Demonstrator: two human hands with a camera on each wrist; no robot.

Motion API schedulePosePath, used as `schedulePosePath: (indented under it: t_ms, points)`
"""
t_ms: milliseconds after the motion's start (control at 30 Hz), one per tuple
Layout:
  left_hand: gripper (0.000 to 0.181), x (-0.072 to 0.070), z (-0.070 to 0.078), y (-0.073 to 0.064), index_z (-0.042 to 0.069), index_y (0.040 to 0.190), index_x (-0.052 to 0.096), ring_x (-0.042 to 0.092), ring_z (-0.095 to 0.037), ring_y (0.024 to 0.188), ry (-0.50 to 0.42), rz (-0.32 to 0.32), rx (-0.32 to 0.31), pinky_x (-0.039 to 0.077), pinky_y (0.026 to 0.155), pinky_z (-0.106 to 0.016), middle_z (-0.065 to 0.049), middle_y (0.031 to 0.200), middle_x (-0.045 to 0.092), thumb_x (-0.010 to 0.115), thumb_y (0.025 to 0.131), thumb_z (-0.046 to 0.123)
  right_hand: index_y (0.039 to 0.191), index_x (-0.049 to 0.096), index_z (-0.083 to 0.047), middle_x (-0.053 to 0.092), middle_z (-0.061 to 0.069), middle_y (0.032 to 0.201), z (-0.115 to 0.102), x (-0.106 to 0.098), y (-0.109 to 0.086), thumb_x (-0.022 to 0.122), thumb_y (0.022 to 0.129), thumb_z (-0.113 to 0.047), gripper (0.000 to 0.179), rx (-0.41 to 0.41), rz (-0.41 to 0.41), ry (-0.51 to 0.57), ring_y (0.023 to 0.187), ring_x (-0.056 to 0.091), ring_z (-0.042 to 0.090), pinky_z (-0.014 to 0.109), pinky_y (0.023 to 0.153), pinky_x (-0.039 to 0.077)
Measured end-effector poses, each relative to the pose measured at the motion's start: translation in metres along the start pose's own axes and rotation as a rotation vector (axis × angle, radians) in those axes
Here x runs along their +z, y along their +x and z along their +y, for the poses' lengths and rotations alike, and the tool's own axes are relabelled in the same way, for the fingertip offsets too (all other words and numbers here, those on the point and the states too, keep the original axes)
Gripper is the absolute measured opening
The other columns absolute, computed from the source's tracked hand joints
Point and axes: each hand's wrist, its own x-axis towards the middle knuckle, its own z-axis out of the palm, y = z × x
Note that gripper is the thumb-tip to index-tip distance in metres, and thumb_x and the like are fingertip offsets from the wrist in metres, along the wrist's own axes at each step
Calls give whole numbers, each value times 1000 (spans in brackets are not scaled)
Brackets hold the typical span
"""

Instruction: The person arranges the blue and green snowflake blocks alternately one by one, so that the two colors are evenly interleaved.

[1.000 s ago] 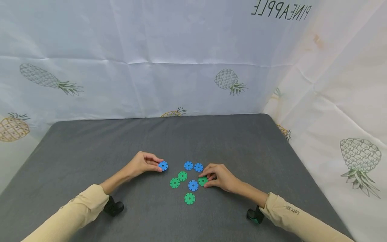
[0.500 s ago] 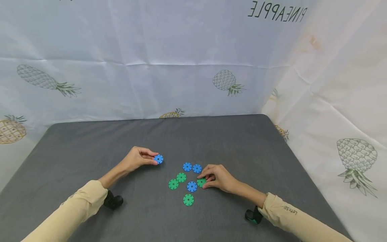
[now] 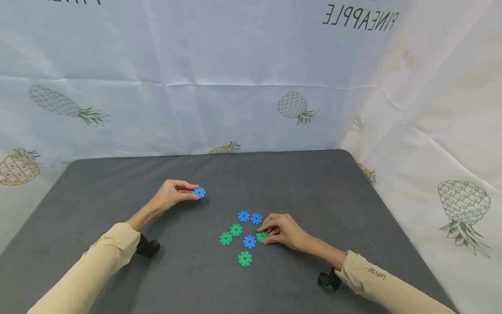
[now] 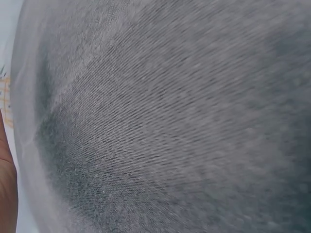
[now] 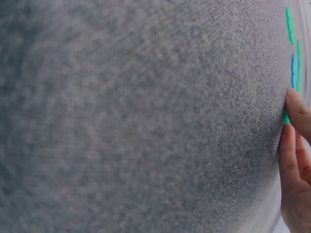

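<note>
In the head view my left hand [image 3: 171, 195] pinches a blue notched disc [image 3: 199, 192] by its edge, above the table left of the other discs. Only a sliver of that hand [image 4: 7, 189] enters the left wrist view, and its disc is out of sight there. On the right, my right hand [image 3: 285, 231] holds a green notched disc [image 3: 261, 236] between thumb and fingers, down at the table. The right wrist view catches this green disc [image 5: 286, 118] edge-on between the fingertips. Just left of it lies another blue disc [image 3: 249, 242].
Two blue discs [image 3: 244, 216] lie side by side behind. Two green discs [image 3: 225, 238] touch or nearly touch at the left, and one green disc [image 3: 245, 258] lies nearest the front. A grey cloth covers the table [image 3: 313, 183]; a pineapple-print curtain [image 3: 235, 52] hangs behind.
My left hand has carried the blue disc away from the group, toward the back left. The right hand has stayed at the green disc.
</note>
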Motion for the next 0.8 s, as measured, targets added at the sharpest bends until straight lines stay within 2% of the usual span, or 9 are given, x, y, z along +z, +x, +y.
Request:
schedulePosePath:
  t_ms: [100,300,500,800]
  points:
    - [37,0,-3,6,-16,113,63,69,-7,88,0,13,-2,53,80,-26,-19,114,66,73,82,2,104,74,-2,65,5,99,2,-1,-1,79,76,-5,29,-2,-4,-1,82,62,12,19,71,53]
    - [41,1,-9,16,-13,115,63,67,-5,92,-8,66,-16,53,81,-25,-12,116,67,75,82,6,104,74,-1,65,5,99,3,-2,-4,79,75,-5,30,-2,-4,13,82,63,12,19,71,53]
    - [42,-3,-16,22,-10,116,63,64,-1,97,37,93,-38,51,82,-23,-20,126,60,76,83,12,104,74,-2,65,4,100,4,1,-3,79,75,-5,30,12,-11,33,83,63,13,19,70,53]
    - [38,-4,-25,25,-9,113,66,65,0,92,127,111,-52,52,78,-22,-23,122,62,76,83,12,104,75,-3,66,3,99,6,1,-1,79,75,-6,29,-17,-13,20,84,62,13,19,70,53]
